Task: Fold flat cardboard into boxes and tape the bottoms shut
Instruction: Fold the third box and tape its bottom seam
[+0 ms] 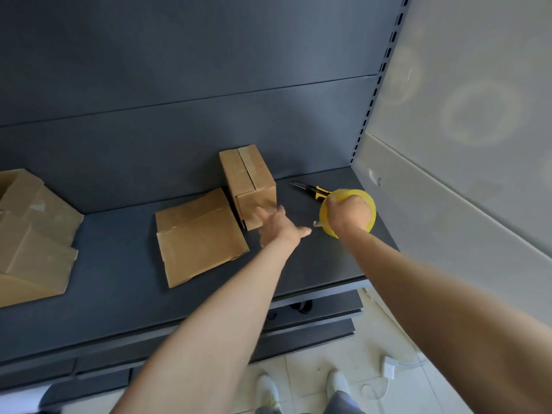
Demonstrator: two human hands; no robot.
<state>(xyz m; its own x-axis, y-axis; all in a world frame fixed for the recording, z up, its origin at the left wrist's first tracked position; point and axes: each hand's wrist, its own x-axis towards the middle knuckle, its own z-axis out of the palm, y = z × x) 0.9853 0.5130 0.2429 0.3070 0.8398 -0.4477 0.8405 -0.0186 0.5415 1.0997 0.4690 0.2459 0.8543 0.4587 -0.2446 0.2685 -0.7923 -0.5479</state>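
A small brown cardboard box (248, 180), folded up, stands on a dark grey metal shelf (119, 294) close to the shelf's back panel, its closed flaps facing up with a seam running down the middle of them. The left hand (280, 228) reaches to the box's near right corner with its fingers (264, 215) straight and slightly spread, holding nothing; they overlap the box's front face, though the blur hides whether they actually press on it. The right hand (348, 212) is curled tight round a translucent yellow roll of packing tape (370, 209), gripping it from above, just right of the box and apart from it. Behind the roll a yellow and black utility knife (313, 191) lies on the shelf, its blade end pointing left toward the box. Just left of the box, touching or nearly touching its side, a flat brown cardboard blank (200, 237) lies on the shelf. Well apart, at the shelf's left end, sits a loose pile of larger flattened cardboard pieces (33, 234). A pale grey wall (463, 144) closes the right side. Below the shelf edge a pair of white shoes (337, 382) stands on a light tiled floor (373, 330), with a white charger block (388, 367) and its cable beside them
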